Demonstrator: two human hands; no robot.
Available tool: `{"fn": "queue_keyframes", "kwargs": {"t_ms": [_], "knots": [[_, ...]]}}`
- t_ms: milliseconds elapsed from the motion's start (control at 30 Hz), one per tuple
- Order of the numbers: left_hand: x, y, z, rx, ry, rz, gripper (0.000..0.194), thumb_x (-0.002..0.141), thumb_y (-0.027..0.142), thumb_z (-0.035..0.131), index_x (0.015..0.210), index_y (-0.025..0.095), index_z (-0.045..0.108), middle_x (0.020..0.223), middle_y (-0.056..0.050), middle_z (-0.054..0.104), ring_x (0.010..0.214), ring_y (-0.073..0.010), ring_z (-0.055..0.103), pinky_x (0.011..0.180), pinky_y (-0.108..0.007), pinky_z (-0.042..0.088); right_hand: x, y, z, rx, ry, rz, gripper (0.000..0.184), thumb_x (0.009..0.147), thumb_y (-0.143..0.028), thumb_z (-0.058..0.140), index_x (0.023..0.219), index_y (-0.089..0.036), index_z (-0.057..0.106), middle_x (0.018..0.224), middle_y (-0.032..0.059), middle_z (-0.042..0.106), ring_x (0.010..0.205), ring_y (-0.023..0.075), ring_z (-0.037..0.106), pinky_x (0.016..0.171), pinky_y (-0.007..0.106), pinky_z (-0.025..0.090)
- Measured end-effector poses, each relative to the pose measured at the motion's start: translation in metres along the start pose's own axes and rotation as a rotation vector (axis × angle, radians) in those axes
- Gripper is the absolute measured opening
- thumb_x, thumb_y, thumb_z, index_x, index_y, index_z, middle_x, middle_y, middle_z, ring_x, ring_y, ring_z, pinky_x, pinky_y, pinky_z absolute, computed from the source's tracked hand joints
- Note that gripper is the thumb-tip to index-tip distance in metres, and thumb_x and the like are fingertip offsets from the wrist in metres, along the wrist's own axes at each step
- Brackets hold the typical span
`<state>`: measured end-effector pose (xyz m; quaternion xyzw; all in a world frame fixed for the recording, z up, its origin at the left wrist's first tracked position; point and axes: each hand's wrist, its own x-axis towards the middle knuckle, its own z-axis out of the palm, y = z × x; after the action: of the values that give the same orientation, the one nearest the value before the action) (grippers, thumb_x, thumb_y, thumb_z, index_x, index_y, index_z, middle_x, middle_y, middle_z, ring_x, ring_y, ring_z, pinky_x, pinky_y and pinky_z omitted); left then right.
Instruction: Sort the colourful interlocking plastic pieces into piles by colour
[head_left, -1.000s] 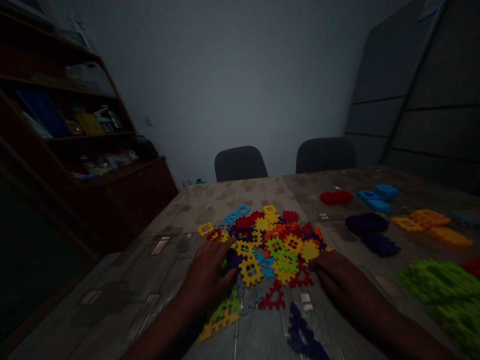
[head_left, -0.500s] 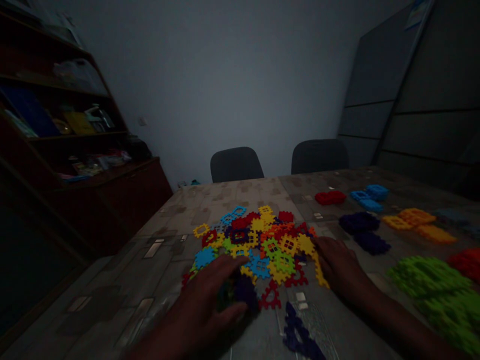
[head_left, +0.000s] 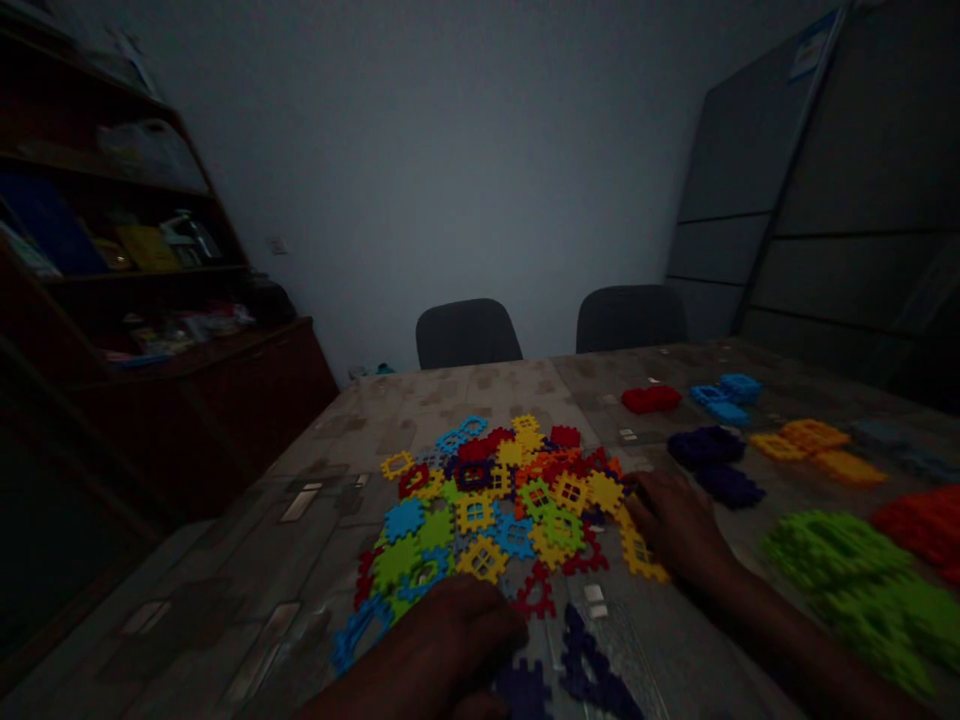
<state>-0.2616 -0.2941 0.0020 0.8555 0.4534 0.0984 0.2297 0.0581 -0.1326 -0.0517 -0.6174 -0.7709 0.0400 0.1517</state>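
Toothed pieces (head_left: 517, 522): heaped on table (head_left: 390, 405) | left hand (head_left: 466, 632): half-curled by purple piece (head_left: 523, 688), hold cannot be told | right hand (head_left: 677, 518): loosely bent at yellow piece (head_left: 641, 560), hold unclear | stacks (head_left: 705, 447): set apart, presumably to separate colours

Purple piece (head_left: 525, 690) cropped below (left hand (head_left: 469, 632) overlapping it), red stack (head_left: 926, 525) cropped right

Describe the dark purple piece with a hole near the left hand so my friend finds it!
On the big patterned table, find the colourful pile in the middle. Come nearer, to the left hand and the purple block beside it. Just right of that block lies the dark purple piece, set apart by its hole and no hand touching it.
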Motion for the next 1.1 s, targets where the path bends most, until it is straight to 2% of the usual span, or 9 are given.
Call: {"fn": "queue_keyframes", "kwargs": {"t_ms": [167, 333, 500, 600, 700, 867, 1100], "knots": [[-0.001, 0.012, -0.016, -0.068, 0.02, -0.038, 0.043, 0.097, 0.02, 0.067, 0.137, 0.032, 0.062, 0.144, -0.006, 0.065, 0.13, -0.0282, 0.06, 0.113, -0.044, 0.049, 0.012, -0.008, -0.002, 0.029, -0.026, 0.015, 0.015, 0.098, -0.028, 0.067, 0.11, -0.019, 0.071, 0.113, 0.006, 0.073, 0.111, 0.0265, 0.066, 0.096, 0.045, 0.048], [0.004, 0.017, -0.017, -0.048, 0.01, -0.037, 0.045, 0.093, 0.012, 0.066, 0.134, 0.031, 0.064, 0.146, -0.005, 0.065, 0.133, -0.0267, 0.06, 0.115, -0.044, 0.049, 0.024, -0.021, 0.004, 0.109, -0.019, 0.002, 0.019, 0.099, -0.037, 0.072, 0.1, -0.019, 0.07, 0.105, 0.0027, 0.071, 0.103, 0.0229, 0.067, 0.096, 0.046, 0.053], [0.008, 0.015, -0.011, -0.011, -0.011, -0.012, 0.05, 0.082, 0.008, 0.071, 0.129, 0.024, 0.068, 0.146, -0.01, 0.066, 0.136, -0.0309, 0.058, 0.117, -0.048, 0.048, 0.026, -0.026, 0.006, 0.306, 0.032, -0.043, 0.012, 0.098, -0.03, 0.068, 0.101, -0.019, 0.067, 0.091, -0.0004, 0.069, 0.084, 0.0185, 0.067, 0.082, 0.037, 0.054], [0.008, 0.01, -0.006, -0.018, 0.008, 0.0, 0.052, 0.082, 0.007, 0.07, 0.13, 0.025, 0.067, 0.147, -0.009, 0.065, 0.137, -0.0314, 0.058, 0.117, -0.048, 0.048, 0.027, -0.026, -0.002, 0.437, 0.063, -0.091, 0.011, 0.091, -0.026, 0.063, 0.099, -0.021, 0.067, 0.089, 0.0013, 0.071, 0.08, 0.0187, 0.067, 0.075, 0.033, 0.053], [0.008, 0.006, -0.002, 0.006, 0.007, 0.005, 0.051, 0.08, 0.005, 0.07, 0.127, 0.026, 0.068, 0.146, -0.009, 0.066, 0.136, -0.0312, 0.058, 0.117, -0.048, 0.048, 0.029, -0.025, -0.014, 0.531, 0.085, -0.128, 0.02, 0.084, -0.032, 0.052, 0.091, -0.023, 0.068, 0.086, 0.0038, 0.075, 0.081, 0.022, 0.07, 0.073, 0.032, 0.053], [0.009, 0.004, 0.001, 0.017, 0.026, 0.039, 0.047, 0.085, 0.006, 0.068, 0.128, 0.026, 0.066, 0.144, -0.008, 0.066, 0.133, -0.029, 0.06, 0.115, -0.045, 0.049, 0.034, -0.015, -0.029, 0.581, 0.082, -0.169, 0.029, 0.083, -0.04, 0.05, 0.09, -0.022, 0.072, 0.087, 0.0067, 0.076, 0.08, 0.0251, 0.072, 0.072, 0.034, 0.053], [0.013, -0.006, 0.012, 0.066, 0.098, 0.119, 0.047, 0.082, 0.008, 0.069, 0.125, 0.026, 0.065, 0.141, -0.011, 0.068, 0.129, -0.0314, 0.063, 0.11, -0.048, 0.053, 0.031, -0.008, -0.016, 0.481, 0.002, -0.241, 0.021, 0.082, -0.028, 0.055, 0.089, -0.022, 0.074, 0.095, 0.0084, 0.08, 0.091, 0.0278, 0.073, 0.082, 0.038, 0.054]]}}
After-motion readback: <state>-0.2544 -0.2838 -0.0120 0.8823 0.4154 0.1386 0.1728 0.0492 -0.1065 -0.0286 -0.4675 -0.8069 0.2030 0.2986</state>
